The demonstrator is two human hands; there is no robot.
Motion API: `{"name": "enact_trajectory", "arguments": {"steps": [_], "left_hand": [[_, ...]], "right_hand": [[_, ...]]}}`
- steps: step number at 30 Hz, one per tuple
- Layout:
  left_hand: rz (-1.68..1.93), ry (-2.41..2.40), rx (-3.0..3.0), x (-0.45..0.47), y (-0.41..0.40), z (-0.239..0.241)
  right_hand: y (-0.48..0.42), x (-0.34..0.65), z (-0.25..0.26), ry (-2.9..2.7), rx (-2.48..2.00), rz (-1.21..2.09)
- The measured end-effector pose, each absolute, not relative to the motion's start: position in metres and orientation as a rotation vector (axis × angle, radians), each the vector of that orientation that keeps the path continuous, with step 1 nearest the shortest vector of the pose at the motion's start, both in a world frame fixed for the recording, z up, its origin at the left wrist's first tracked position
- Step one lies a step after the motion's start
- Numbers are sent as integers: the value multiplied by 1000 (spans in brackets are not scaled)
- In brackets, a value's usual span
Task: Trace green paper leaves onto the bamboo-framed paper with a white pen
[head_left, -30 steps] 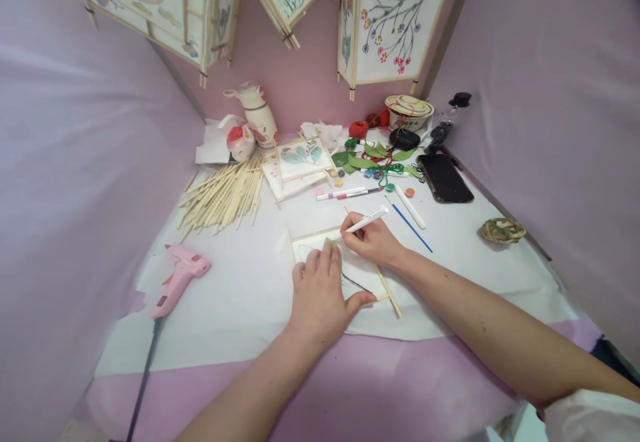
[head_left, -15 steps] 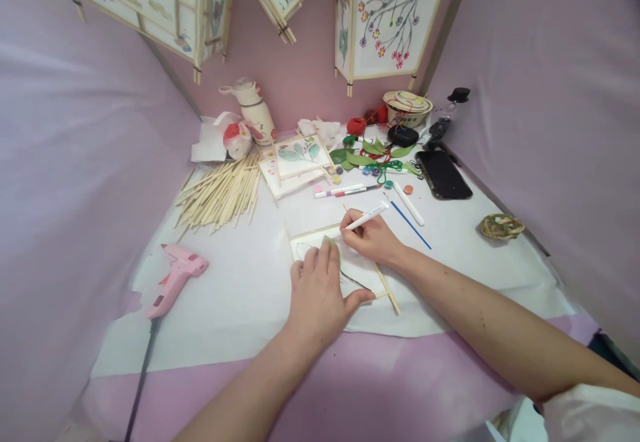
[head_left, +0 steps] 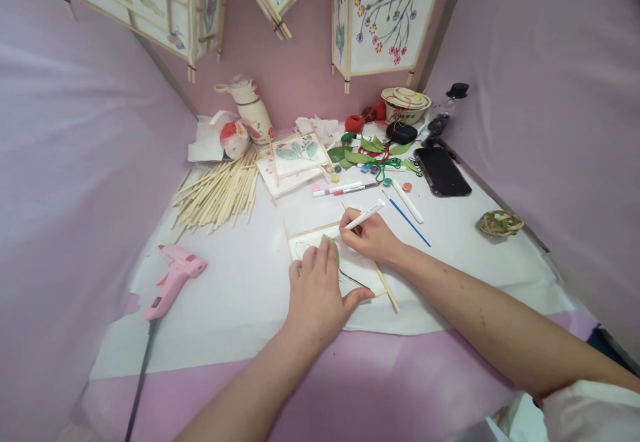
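The right grip point(head_left: 369, 234) clasps a white pen point(head_left: 369, 213), its lower end at the framed paper point(head_left: 362, 273); the left grip point(head_left: 316, 290) lies flat, unclenched, on that paper. Farther back on the surface point(head_left: 235, 289), a clear bottle point(head_left: 439, 127) contains something dark; the small woven basket point(head_left: 501, 223)'s contents are unclear.

Wide lane here between glue gun point(head_left: 171, 283) and frame point(head_left: 385, 285), sticks point(head_left: 220, 192) crowding its far end! Another gap, brush point(head_left: 407, 220) to basket point(head_left: 500, 223), and there's the phone point(head_left: 443, 171) barring the back!
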State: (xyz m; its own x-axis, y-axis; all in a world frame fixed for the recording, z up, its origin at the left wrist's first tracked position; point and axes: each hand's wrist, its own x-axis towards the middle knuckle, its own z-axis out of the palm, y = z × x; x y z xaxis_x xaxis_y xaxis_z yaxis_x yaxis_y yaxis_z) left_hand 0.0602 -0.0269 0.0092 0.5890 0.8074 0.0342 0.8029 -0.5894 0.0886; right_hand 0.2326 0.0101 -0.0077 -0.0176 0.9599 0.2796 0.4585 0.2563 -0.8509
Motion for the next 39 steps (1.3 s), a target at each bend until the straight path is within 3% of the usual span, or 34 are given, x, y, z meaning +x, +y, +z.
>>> {"name": "enact_trajectory", "arguments": {"steps": [31,39], "left_hand": [[80,1392,2760,60,-27,9],[66,1398,2769,60,-27,8]], "right_hand": [[8,234,-2,-1548,-1377,787],[-12,231,14,-1521,-1461,616]]}}
